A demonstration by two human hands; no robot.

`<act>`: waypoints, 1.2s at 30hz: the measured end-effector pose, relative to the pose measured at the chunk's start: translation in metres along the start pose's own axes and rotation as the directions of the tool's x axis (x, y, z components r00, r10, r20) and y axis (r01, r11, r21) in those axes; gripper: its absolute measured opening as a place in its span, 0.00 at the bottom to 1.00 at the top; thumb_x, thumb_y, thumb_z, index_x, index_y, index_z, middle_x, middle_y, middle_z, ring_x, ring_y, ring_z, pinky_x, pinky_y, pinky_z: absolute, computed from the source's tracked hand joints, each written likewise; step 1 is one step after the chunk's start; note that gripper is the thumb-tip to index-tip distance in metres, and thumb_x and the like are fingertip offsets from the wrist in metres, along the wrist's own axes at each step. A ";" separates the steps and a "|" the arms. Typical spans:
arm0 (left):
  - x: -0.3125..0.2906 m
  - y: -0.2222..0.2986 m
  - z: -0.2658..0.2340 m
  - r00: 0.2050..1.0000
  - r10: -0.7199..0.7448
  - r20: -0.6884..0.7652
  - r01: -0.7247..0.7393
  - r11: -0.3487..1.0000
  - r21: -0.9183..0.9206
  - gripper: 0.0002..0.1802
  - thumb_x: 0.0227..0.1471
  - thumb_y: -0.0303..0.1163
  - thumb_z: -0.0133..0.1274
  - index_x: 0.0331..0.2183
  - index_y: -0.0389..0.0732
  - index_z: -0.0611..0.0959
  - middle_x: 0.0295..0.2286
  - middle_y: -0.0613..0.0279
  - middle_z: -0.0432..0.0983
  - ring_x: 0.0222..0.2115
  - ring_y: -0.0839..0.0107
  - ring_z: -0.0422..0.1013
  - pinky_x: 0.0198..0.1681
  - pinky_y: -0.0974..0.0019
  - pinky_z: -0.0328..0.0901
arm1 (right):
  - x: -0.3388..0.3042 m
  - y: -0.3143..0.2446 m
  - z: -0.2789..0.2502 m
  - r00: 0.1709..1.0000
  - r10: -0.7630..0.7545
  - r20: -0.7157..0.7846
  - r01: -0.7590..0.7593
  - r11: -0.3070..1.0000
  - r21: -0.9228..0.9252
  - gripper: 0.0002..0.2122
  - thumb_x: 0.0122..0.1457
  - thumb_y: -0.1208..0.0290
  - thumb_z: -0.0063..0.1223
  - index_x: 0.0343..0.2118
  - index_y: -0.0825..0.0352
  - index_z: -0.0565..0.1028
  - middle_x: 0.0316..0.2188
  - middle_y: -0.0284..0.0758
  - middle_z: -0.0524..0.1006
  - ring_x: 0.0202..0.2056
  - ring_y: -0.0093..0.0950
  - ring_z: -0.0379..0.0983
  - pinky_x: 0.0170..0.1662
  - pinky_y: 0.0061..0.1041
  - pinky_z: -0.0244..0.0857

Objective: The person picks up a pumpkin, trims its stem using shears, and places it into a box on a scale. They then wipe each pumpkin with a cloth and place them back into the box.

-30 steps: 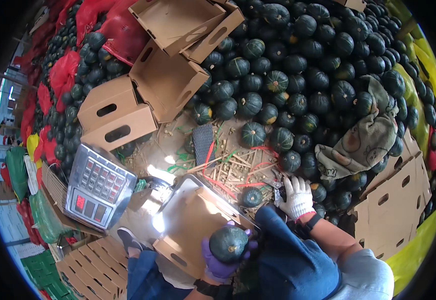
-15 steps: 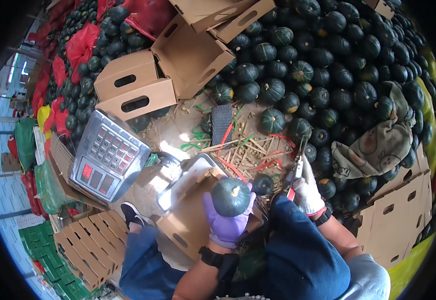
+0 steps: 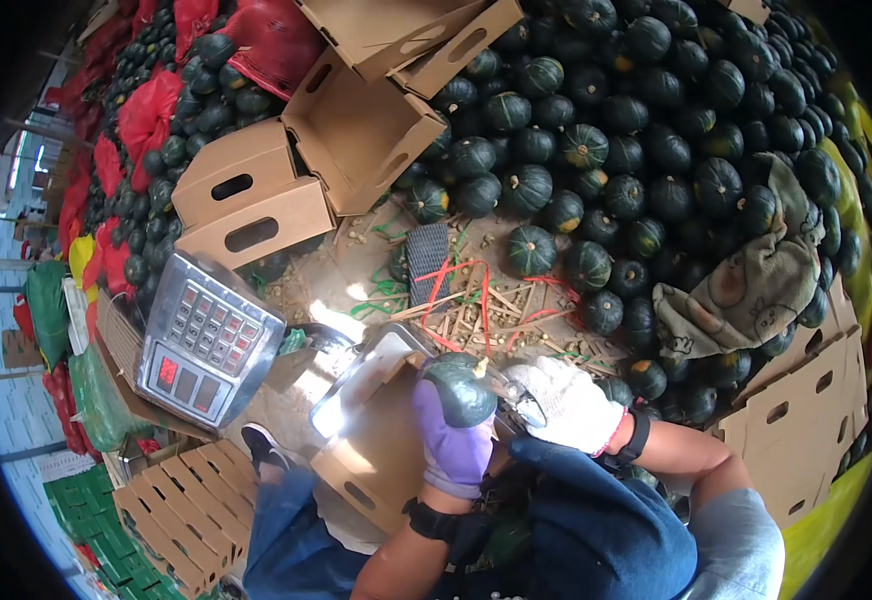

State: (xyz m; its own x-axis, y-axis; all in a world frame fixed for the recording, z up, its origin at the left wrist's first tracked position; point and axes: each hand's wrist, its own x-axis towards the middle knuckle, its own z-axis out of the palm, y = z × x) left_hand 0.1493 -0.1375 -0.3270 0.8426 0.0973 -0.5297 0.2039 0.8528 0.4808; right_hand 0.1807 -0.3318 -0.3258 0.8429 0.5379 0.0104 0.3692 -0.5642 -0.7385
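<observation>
My left hand (image 3: 456,452), in a purple glove, is closed round a dark green kabocha squash (image 3: 459,390). The squash is tilted so its pale cut stem points up and to the right. In a white glove, my right hand (image 3: 566,402) grips a pair of pruning shears (image 3: 522,402), mostly hidden by the glove. Their metal end is close beside the squash's stem; whether the blades touch it I cannot tell. Beneath my left hand is an open cardboard box (image 3: 364,448), next to a shiny metal plate (image 3: 381,358).
A weighing scale's keypad unit (image 3: 206,345) stands at the left. Empty cardboard boxes (image 3: 356,150) lie ahead, and a big heap of squashes (image 3: 646,130) fills the right. Stem cuttings and red string (image 3: 486,300) litter the floor. A greenish cloth (image 3: 746,290) drapes over squashes.
My right hand has swung left and nearer with the shears, up to the squash. My left hand has turned the squash, so its stem now faces right.
</observation>
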 end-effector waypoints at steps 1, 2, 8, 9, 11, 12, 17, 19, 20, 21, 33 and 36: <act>-0.003 0.001 0.005 1.000 -0.008 0.003 0.008 1.000 -0.001 0.32 0.63 0.58 0.53 0.56 0.44 0.77 0.51 0.60 0.75 0.55 0.62 0.70 0.64 0.49 0.63 | -0.005 0.003 0.000 1.000 0.008 -0.002 -0.008 1.000 -0.004 0.19 0.60 0.58 0.58 0.51 0.62 0.76 0.39 0.44 0.76 0.38 0.46 0.77 0.40 0.43 0.73; -0.005 0.003 0.011 0.999 -0.015 -0.046 0.017 0.998 0.056 0.32 0.63 0.57 0.53 0.58 0.45 0.75 0.51 0.61 0.74 0.54 0.63 0.71 0.63 0.49 0.64 | -0.011 0.008 0.003 0.997 0.049 0.057 -0.061 0.967 0.248 0.19 0.60 0.58 0.58 0.51 0.62 0.76 0.40 0.44 0.77 0.38 0.46 0.77 0.41 0.42 0.73; -0.034 0.042 -0.009 0.993 0.093 0.074 -0.119 0.763 0.636 0.34 0.66 0.55 0.50 0.63 0.44 0.69 0.53 0.58 0.71 0.55 0.63 0.69 0.62 0.49 0.66 | -0.001 0.013 0.003 0.818 0.563 0.120 -0.565 0.825 -0.017 0.18 0.55 0.60 0.59 0.46 0.63 0.74 0.44 0.46 0.79 0.42 0.47 0.78 0.44 0.47 0.72; -0.042 0.053 -0.020 0.987 0.086 0.139 -0.162 0.603 0.781 0.34 0.66 0.54 0.50 0.64 0.43 0.67 0.54 0.56 0.71 0.56 0.62 0.68 0.61 0.51 0.66 | -0.011 0.037 0.021 0.834 0.550 0.050 -0.527 0.820 -0.223 0.18 0.57 0.60 0.57 0.49 0.62 0.73 0.44 0.46 0.80 0.43 0.46 0.79 0.43 0.48 0.72; -0.063 0.064 -0.064 0.927 0.191 0.323 -0.286 -0.200 0.937 0.38 0.59 0.50 0.56 0.64 0.41 0.67 0.55 0.54 0.68 0.54 0.62 0.68 0.58 0.57 0.66 | -0.029 0.070 0.040 0.892 0.451 0.019 -0.378 0.770 -0.514 0.16 0.60 0.60 0.55 0.48 0.61 0.76 0.43 0.44 0.80 0.44 0.45 0.78 0.41 0.46 0.72; -0.070 0.069 -0.074 0.925 0.181 0.335 -0.299 -0.198 0.933 0.38 0.59 0.50 0.56 0.64 0.41 0.67 0.55 0.54 0.68 0.54 0.62 0.68 0.58 0.57 0.66 | -0.033 0.088 0.046 0.889 0.459 0.006 -0.390 0.763 -0.516 0.16 0.60 0.60 0.55 0.48 0.61 0.76 0.43 0.44 0.80 0.44 0.45 0.78 0.41 0.46 0.72; -0.083 0.084 -0.079 0.962 0.260 0.087 -0.195 0.428 0.882 0.48 0.56 0.62 0.57 0.66 0.41 0.64 0.58 0.53 0.66 0.55 0.60 0.68 0.58 0.55 0.67 | 0.054 0.054 -0.025 0.757 0.528 0.386 -0.389 0.838 -0.383 0.14 0.56 0.59 0.60 0.44 0.57 0.82 0.43 0.37 0.81 0.43 0.43 0.78 0.45 0.45 0.73; -0.069 0.079 -0.076 0.965 0.250 0.074 -0.193 0.494 0.848 0.47 0.57 0.61 0.56 0.66 0.42 0.63 0.59 0.53 0.66 0.55 0.60 0.69 0.58 0.55 0.67 | 0.074 0.079 -0.009 0.934 0.263 -0.241 -0.319 0.918 -0.237 0.18 0.51 0.58 0.65 0.45 0.56 0.80 0.45 0.39 0.78 0.46 0.44 0.76 0.46 0.46 0.73; -0.064 0.078 -0.074 0.970 0.233 0.072 -0.196 0.569 0.798 0.47 0.58 0.61 0.56 0.66 0.42 0.63 0.60 0.52 0.66 0.54 0.59 0.69 0.58 0.54 0.68 | 0.093 0.089 -0.003 0.913 0.201 -0.356 -0.307 0.912 -0.273 0.19 0.51 0.58 0.66 0.46 0.57 0.79 0.47 0.40 0.76 0.47 0.45 0.74 0.46 0.45 0.73; -0.060 0.076 -0.072 0.974 0.215 0.069 -0.194 0.641 0.742 0.46 0.58 0.61 0.55 0.67 0.42 0.63 0.60 0.52 0.66 0.54 0.58 0.70 0.58 0.54 0.69 | 0.113 0.097 0.003 0.877 0.133 -0.462 -0.299 0.903 -0.309 0.20 0.50 0.58 0.67 0.46 0.58 0.78 0.48 0.41 0.74 0.49 0.45 0.73 0.46 0.45 0.73; -0.070 0.098 -0.070 0.974 0.187 0.125 -0.208 0.535 0.819 0.47 0.50 0.58 0.66 0.64 0.49 0.68 0.58 0.48 0.68 0.56 0.49 0.69 0.59 0.49 0.68 | 0.086 0.089 -0.004 0.939 0.248 0.239 -0.028 -0.636 0.771 0.31 0.67 0.39 0.47 0.65 0.54 0.66 0.57 0.40 0.75 0.56 0.51 0.73 0.57 0.70 0.66; -0.069 0.095 -0.112 0.929 0.009 0.370 -0.295 -0.586 0.755 0.36 0.45 0.43 0.71 0.56 0.49 0.79 0.59 0.45 0.64 0.61 0.43 0.60 0.65 0.44 0.57 | 0.070 0.067 -0.007 0.914 0.305 0.267 0.030 -0.708 0.705 0.31 0.66 0.36 0.47 0.62 0.55 0.69 0.55 0.40 0.76 0.55 0.48 0.74 0.57 0.70 0.65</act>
State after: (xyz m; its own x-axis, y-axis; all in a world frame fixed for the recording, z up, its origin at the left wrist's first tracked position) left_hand 0.0546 -0.0058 -0.3228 0.9690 -0.0917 -0.2293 0.0085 -0.9157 0.4019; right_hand 0.2671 -0.3363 -0.3704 0.7788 0.4871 -0.3952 -0.5121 0.8576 0.0479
